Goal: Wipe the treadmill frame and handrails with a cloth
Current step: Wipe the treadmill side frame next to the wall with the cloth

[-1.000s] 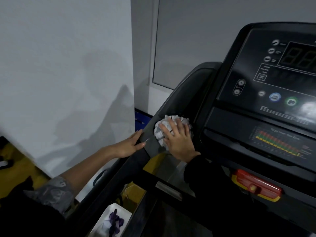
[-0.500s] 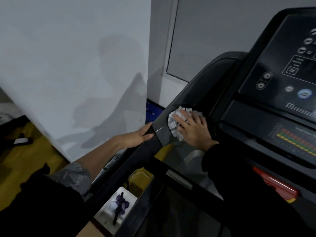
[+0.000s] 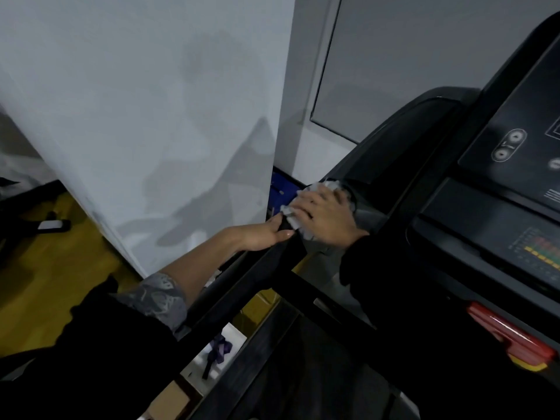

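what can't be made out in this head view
Cloth: head view, mostly covered by the right hand, so its shape is hidden.
Console: head view, cut off by the right edge; label print too small.
Purple thing on the white box below: head view, dim and too small to identify.

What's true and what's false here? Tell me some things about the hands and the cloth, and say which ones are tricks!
1. The right hand presses a white cloth flat on the treadmill. True.
2. The left hand holds the cloth. False: it rests on the black handrail beside the cloth.
3. A red safety key sits at the lower right. True.
4. The right arm is bare. False: a black sleeve covers it to the wrist.
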Demonstrator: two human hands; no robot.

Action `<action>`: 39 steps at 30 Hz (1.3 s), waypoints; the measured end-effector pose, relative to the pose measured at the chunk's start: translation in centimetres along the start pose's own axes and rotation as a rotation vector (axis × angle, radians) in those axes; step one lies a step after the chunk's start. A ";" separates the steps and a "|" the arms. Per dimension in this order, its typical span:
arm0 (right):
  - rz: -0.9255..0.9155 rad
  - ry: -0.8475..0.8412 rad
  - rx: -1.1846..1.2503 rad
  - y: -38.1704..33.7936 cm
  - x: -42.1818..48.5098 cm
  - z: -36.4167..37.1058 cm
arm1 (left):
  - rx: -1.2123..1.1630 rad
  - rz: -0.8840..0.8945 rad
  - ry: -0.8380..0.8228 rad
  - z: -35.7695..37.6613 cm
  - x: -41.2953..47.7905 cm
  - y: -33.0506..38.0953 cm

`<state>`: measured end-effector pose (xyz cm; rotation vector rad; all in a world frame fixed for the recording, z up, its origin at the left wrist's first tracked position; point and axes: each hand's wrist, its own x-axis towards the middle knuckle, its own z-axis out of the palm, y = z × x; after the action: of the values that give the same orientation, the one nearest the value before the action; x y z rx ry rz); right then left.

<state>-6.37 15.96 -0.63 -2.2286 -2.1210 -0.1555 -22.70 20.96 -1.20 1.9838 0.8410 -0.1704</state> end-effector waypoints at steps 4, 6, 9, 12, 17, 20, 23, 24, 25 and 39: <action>0.121 -0.011 0.042 2.2 1.7 -0.3 | -0.018 0.044 0.137 0.6 -1.2 0.5; 0.151 -0.011 0.044 1.7 1.6 -0.1 | 0.017 0.039 0.190 0.9 -2.2 -0.4; 0.082 0.063 0.043 0.6 0.3 0.6 | 0.056 -0.007 0.245 1.6 -4.3 -2.4; 0.030 0.086 0.039 0.5 -0.7 0.9 | 0.096 -0.052 0.315 2.5 -6.8 -4.1; 0.077 -0.039 0.074 1.8 0.5 0.2 | 0.065 -0.087 0.455 3.3 -13.0 -6.4; 0.167 -0.051 0.074 1.3 0.7 0.2 | 0.024 -0.143 0.599 4.4 -16.9 -8.4; 0.213 -0.026 0.089 0.5 0.3 0.0 | 0.096 -0.197 0.626 6.1 -18.2 -8.9; 0.212 -0.013 0.108 0.1 0.0 0.1 | 0.121 -0.208 0.607 6.6 -18.1 -8.6; 0.197 0.002 0.120 -0.4 -0.4 0.5 | 0.150 -0.213 0.587 6.9 -18.0 -8.1; 0.260 0.054 0.217 0.2 -1.1 0.3 | 0.236 -0.189 0.654 8.2 -16.0 -7.0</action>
<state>-6.16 14.91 -1.08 -2.3108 -1.7091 0.0267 -37.39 8.75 -3.74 2.2072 1.4814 0.3048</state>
